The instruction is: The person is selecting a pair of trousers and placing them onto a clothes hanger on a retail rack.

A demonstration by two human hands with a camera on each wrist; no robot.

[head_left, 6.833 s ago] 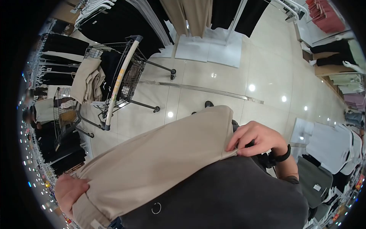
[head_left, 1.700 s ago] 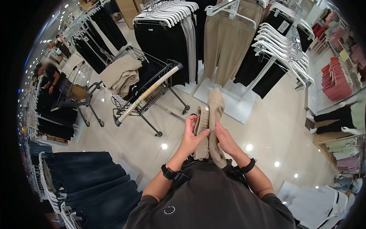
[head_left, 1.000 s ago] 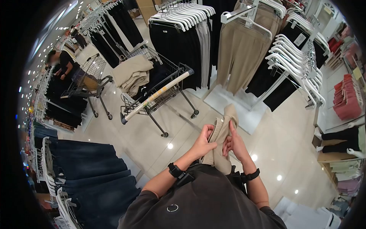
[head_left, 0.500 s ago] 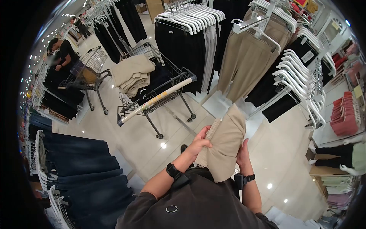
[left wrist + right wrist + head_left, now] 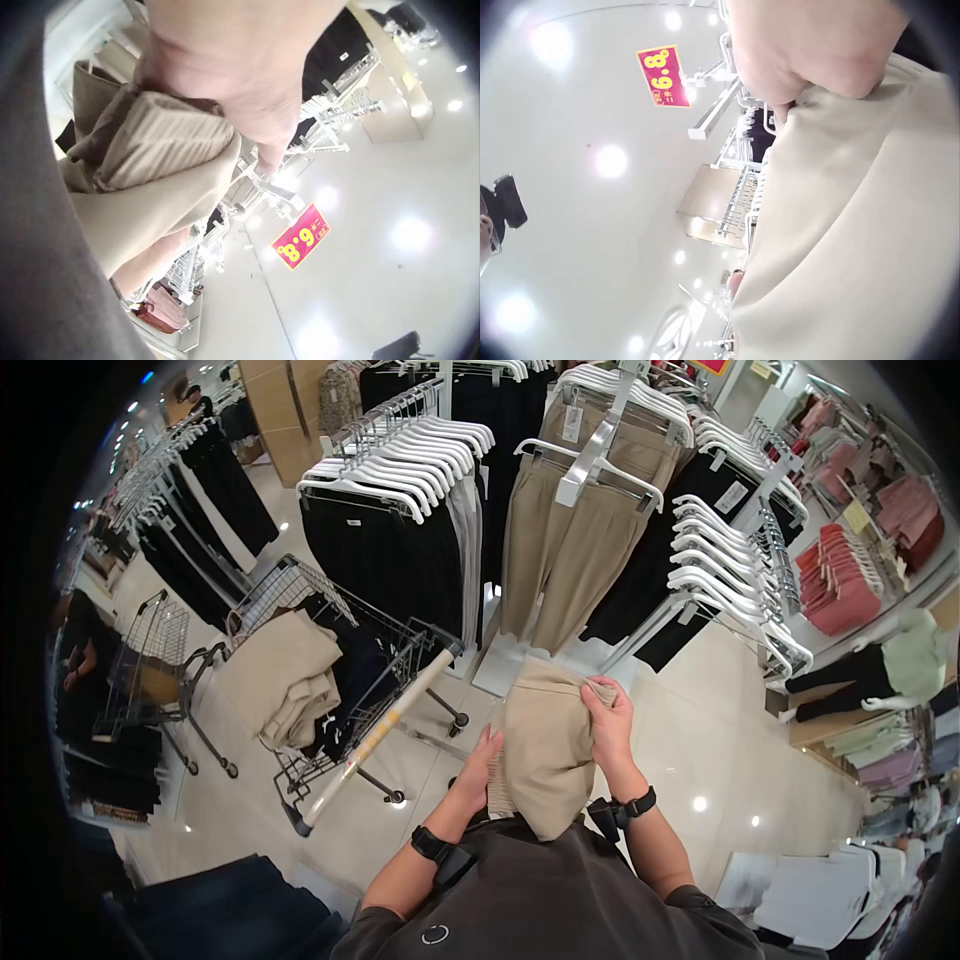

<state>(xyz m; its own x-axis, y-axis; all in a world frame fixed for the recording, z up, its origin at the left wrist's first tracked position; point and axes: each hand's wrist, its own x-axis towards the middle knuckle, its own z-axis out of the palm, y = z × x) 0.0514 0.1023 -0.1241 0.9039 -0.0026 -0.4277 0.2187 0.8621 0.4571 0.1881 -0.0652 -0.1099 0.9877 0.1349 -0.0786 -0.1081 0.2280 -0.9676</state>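
Observation:
A folded pair of beige trousers point(image 5: 545, 750) with a ribbed elastic waistband is held upright in front of my chest. My right hand point(image 5: 610, 725) pinches its upper right edge between thumb and fingers. In the right wrist view, the cloth point(image 5: 855, 202) creases below the bunched fingers. On the other side, my left hand point(image 5: 475, 775) lies along the waistband with its fingers extended upward. The left wrist view shows the ribbed waistband point(image 5: 169, 142) right against that hand point(image 5: 232, 82); part of the hand is hidden behind the fabric.
To the left stands a shopping cart point(image 5: 375, 735) with folded beige trousers point(image 5: 285, 670) and dark clothing inside. Racks ahead carry black trousers point(image 5: 385, 580) and tan trousers point(image 5: 570, 540). Bare white hangers point(image 5: 720, 575) stick out at right. Dark jeans point(image 5: 235, 910) hang at lower left.
The trousers were stretched wide across my body, then folded small. Lately my right hand has moved up to pinch their upper edge, while my left hand's grip has loosened into extended fingers beside the waistband.

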